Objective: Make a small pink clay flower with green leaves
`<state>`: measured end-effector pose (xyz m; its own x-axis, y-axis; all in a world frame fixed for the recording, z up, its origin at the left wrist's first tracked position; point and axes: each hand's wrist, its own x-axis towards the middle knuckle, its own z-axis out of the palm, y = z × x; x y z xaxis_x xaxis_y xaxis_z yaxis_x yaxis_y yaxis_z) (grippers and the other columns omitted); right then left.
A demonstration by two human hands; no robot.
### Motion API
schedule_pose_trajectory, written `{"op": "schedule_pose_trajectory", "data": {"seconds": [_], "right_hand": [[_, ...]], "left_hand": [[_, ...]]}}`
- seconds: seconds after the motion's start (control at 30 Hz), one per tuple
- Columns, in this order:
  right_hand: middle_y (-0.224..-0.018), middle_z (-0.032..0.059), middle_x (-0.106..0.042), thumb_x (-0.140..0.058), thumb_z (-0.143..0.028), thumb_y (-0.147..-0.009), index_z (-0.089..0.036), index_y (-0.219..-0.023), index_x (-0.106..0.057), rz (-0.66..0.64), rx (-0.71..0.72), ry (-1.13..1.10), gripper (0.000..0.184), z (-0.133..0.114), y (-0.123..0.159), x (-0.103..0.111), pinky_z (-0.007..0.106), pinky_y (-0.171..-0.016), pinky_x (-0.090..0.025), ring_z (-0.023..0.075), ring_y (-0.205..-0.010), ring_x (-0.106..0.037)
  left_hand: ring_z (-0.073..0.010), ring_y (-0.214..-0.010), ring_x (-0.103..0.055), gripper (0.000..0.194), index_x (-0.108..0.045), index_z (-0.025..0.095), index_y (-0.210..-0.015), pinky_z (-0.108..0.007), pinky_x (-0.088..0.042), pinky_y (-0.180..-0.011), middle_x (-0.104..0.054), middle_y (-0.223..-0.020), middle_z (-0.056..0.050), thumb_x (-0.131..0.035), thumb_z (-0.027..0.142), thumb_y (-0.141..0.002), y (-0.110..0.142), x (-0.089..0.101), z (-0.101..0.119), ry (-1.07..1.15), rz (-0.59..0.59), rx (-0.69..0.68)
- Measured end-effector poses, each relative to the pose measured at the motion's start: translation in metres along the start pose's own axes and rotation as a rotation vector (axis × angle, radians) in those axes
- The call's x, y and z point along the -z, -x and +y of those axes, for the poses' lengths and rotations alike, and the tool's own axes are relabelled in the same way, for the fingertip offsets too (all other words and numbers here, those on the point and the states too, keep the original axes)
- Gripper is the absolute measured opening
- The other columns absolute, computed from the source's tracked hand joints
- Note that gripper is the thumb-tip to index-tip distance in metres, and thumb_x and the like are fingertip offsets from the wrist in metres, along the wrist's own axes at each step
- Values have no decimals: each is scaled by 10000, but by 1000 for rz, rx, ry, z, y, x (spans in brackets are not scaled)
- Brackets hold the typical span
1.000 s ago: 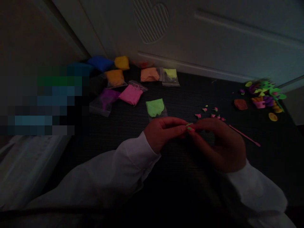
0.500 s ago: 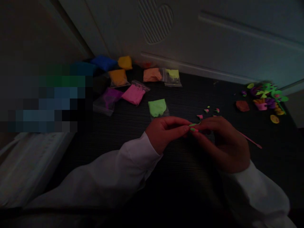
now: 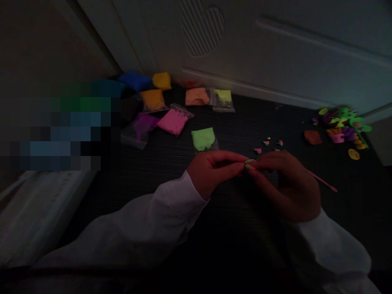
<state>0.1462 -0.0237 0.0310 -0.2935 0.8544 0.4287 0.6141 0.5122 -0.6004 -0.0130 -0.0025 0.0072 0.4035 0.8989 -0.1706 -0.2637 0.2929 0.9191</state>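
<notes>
Between the fingertips of both hands is a small green and pink clay piece [image 3: 250, 166], mostly covered by the fingers. My left hand [image 3: 212, 170] pinches it from the left, thumb and forefinger closed. My right hand [image 3: 289, 183] pinches the same piece from the right. Just beyond the fingers lie several tiny pink and green clay pieces [image 3: 258, 151] on the dark table. A pink stick tool [image 3: 324, 183] lies partly under my right hand. The bag of light green clay [image 3: 203, 139] lies behind my left hand.
Bags of pink clay [image 3: 173, 120], purple clay [image 3: 145, 125], orange clay [image 3: 152, 99] and blue clay [image 3: 134, 80] lie at the back left. Colourful clay figures [image 3: 346, 122] cluster at the right beside a red-brown clay lump [image 3: 312, 137]. A panel with a heart relief [image 3: 203, 30] borders the table.
Both hands stay almost in place, still pinching the small clay piece. My right hand has shifted very slightly; the things on the table have not moved.
</notes>
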Motion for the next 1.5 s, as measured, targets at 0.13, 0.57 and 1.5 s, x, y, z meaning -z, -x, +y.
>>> {"op": "schedule_pose_trajectory", "data": {"seconds": [0.13, 0.57, 1.5], "right_hand": [[-779, 29, -597, -569, -199, -672, -208, -834, -567, 7, 5, 4, 162, 0, -1, 0, 326, -672, -448, 154, -721, -552], [-740, 19, -548, -533, -200, -705, -203, -844, -579, 498, -202, 59, 146, 22, -4, 20, 294, -609, -404, 132, -679, -505], [-814, 41, -575, -508, -274, -701, -214, -784, -615, 140, -314, 537, 148, 65, -16, 2, 341, -697, -345, 187, -797, -492]], "left_hand": [[-103, -658, -567, 160, -644, 175, -770, -232, -439, -665, -643, -731, -2, -597, 224, -625, 0, -1, -1, 20, 21, 25], [-78, -608, -556, 106, -634, 165, -710, -218, -436, -606, -639, -695, 3, -614, 137, -610, -7, 4, -5, 285, 37, 137], [-87, -580, -569, 145, -578, 144, -742, -200, -485, -547, -607, -651, -4, -553, 58, -629, -6, 2, 1, 554, 22, 315]]}}
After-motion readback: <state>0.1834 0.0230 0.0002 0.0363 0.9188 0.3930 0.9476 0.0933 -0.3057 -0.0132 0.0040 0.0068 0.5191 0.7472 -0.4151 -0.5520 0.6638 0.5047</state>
